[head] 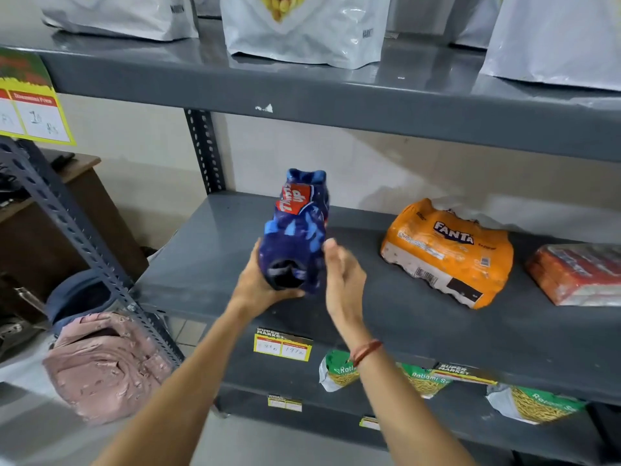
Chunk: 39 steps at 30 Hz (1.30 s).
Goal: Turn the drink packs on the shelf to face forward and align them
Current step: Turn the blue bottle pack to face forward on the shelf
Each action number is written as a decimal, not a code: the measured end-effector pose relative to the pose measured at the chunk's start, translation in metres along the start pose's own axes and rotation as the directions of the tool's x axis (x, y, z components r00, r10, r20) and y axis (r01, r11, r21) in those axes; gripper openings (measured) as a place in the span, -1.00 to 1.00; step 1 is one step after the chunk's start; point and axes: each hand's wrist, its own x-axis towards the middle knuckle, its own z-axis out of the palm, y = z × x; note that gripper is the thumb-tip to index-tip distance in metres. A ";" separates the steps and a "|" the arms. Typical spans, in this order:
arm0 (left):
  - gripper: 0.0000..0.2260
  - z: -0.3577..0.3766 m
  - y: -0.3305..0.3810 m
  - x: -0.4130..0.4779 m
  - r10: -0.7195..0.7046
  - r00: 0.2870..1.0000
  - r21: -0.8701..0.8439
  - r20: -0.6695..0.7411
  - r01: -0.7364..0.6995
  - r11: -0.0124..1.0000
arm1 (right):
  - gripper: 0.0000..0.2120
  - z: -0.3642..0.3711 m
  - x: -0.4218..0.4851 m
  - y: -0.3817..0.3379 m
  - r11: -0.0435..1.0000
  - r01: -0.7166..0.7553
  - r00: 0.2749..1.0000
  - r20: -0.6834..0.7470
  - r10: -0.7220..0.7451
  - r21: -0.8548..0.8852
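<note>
A blue Thums Up drink pack (297, 230) is tilted on end over the left part of the grey middle shelf (208, 250), its label facing up toward me. My left hand (258, 280) grips its near bottom end from the left and below. My right hand (342, 280) is flat with fingers apart, just beside the pack's right side. An orange Fanta pack (450, 250) lies skewed on the shelf to the right. A red-orange pack (581, 274) lies at the far right, cut off by the frame edge.
White snack pouches (302, 25) stand on the shelf above. Green and white Ratlami Sev bags (534, 403) sit on the shelf below, behind yellow price tags (282, 346). A slotted steel upright (67, 223) and a pink bag (104, 364) are at the left.
</note>
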 end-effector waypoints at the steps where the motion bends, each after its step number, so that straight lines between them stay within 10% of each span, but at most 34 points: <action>1: 0.05 -0.018 -0.007 0.002 0.001 1.000 0.059 0.018 -0.002 0.998 | -0.45 0.006 -0.011 -0.004 1.000 0.005 0.999 0.043 -0.005 -0.008; 5: 0.02 -0.077 -0.026 0.005 -0.086 0.992 0.135 -0.092 0.098 0.986 | -0.61 0.020 -0.027 -0.014 0.999 0.003 0.956 0.294 0.011 -0.048; 11: -0.31 -0.059 -0.018 -0.016 -0.053 0.999 0.029 -0.004 0.053 0.998 | -0.32 -0.011 0.037 0.022 0.968 -0.076 0.994 -0.088 0.057 -0.240; 16: -0.45 -0.024 -0.010 -0.004 -0.102 0.986 -0.053 -0.135 0.096 0.994 | -0.34 -0.021 0.062 0.036 0.965 -0.256 0.947 0.189 0.261 -0.053; 39: -0.53 -0.081 -0.021 0.016 -0.026 1.000 -0.063 -0.010 0.025 0.998 | -0.45 0.004 0.008 0.027 0.930 -0.052 0.982 0.152 0.115 -0.364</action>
